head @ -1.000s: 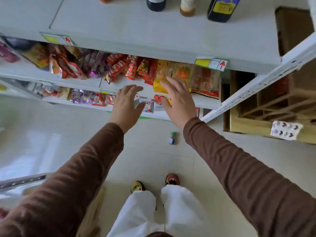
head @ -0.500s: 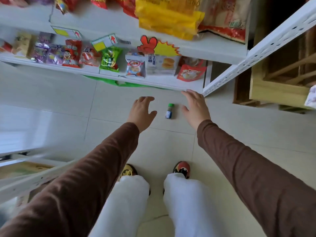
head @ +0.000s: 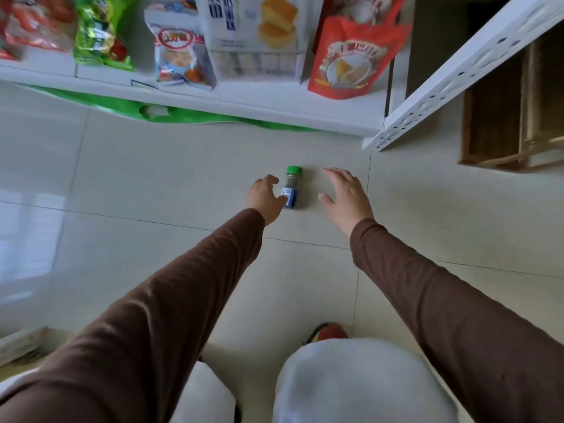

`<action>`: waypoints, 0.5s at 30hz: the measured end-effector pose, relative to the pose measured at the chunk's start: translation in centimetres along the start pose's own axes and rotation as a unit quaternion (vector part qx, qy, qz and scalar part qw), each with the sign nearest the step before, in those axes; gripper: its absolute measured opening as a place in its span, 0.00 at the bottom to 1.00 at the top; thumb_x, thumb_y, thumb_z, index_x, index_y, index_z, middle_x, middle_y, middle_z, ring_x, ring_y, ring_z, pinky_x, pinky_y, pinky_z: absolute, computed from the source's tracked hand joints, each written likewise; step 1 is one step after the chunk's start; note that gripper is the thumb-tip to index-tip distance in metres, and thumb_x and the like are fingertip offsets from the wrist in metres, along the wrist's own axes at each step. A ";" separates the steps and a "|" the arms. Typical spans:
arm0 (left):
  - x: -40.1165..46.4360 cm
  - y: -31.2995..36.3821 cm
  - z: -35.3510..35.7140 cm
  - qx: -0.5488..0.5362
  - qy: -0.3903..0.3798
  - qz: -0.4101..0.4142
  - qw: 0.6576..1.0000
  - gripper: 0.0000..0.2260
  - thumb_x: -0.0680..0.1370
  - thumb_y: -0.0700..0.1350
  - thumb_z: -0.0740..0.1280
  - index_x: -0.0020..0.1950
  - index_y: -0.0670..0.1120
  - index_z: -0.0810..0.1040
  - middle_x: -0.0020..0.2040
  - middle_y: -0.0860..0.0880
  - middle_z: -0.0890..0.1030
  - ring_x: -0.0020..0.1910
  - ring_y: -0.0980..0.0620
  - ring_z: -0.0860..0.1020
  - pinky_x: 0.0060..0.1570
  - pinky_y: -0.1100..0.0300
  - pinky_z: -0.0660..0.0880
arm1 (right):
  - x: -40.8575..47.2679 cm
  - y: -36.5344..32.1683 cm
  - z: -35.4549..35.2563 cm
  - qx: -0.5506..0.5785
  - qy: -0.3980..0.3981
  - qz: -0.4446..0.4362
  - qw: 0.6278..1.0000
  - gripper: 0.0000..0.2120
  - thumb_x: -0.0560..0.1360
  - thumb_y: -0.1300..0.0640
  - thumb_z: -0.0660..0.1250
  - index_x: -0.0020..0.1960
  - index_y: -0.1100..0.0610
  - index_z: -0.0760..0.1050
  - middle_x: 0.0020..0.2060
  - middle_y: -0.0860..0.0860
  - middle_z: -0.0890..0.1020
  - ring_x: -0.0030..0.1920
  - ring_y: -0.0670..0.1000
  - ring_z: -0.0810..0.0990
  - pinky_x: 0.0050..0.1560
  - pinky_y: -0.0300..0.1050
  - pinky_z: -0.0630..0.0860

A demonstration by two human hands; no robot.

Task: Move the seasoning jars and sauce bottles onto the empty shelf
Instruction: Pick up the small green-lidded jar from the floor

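Note:
A small seasoning jar [head: 291, 187] with a green cap and a blue label stands on the pale tiled floor in front of the shelf unit. My left hand [head: 264, 198] is right beside it on its left, thumb touching the label, fingers curled but apart and not closed around it. My right hand [head: 346, 196] hovers a short way to the jar's right, fingers spread, holding nothing. Both arms wear brown sleeves.
The bottom white shelf [head: 274, 108] holds snack packets, among them a red pouch [head: 351, 56] and a green packet [head: 97, 35]. A white perforated upright [head: 451, 77] slants at right, a wooden crate [head: 512, 111] behind it. My knees and a shoe [head: 331, 331] are below.
The view has dropped from the upper shelves to the floor. Both hands came down to either side of the jar, and my left hand now touches it.

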State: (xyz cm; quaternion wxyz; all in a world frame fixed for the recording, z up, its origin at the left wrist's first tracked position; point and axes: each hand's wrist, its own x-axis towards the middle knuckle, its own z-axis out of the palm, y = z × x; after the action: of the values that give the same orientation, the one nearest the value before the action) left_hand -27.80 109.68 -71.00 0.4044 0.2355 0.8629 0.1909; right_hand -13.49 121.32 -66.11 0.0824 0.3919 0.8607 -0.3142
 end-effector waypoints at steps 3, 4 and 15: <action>4.4 -1.6 3.5 -0.008 -0.002 -0.030 1.000 0.23 0.76 0.47 0.70 0.70 0.44 0.72 0.66 0.43 0.76 0.62 0.44 0.75 0.60 0.55 0.71 | 2.4 2.4 3.5 0.006 -0.002 -0.006 1.000 0.25 0.78 0.61 0.64 0.75 0.57 0.67 0.72 0.55 0.70 0.71 0.57 0.67 0.72 0.45 0.61; 5.5 -2.0 4.5 -0.011 -0.003 -0.037 0.999 0.24 0.76 0.49 0.71 0.69 0.44 0.72 0.65 0.43 0.76 0.62 0.43 0.75 0.60 0.55 0.72 | 3.1 3.1 4.5 0.008 -0.002 -0.008 1.000 0.25 0.78 0.60 0.64 0.75 0.56 0.67 0.72 0.54 0.70 0.71 0.57 0.67 0.72 0.45 0.61; 5.9 -0.7 6.9 -0.132 -0.016 -0.056 0.990 0.22 0.68 0.45 0.75 0.57 0.41 0.71 0.54 0.42 0.76 0.48 0.43 0.80 0.41 0.52 0.82 | 3.5 3.3 6.9 0.144 -0.023 0.093 0.985 0.25 0.77 0.57 0.67 0.73 0.54 0.68 0.67 0.52 0.74 0.61 0.52 0.77 0.65 0.44 0.72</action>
State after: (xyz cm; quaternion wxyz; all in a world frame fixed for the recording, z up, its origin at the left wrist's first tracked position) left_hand -25.88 113.36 -79.10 0.4561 0.1344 0.8353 0.2760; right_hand -14.19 121.01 -74.51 0.0741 0.4711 0.7641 -0.4345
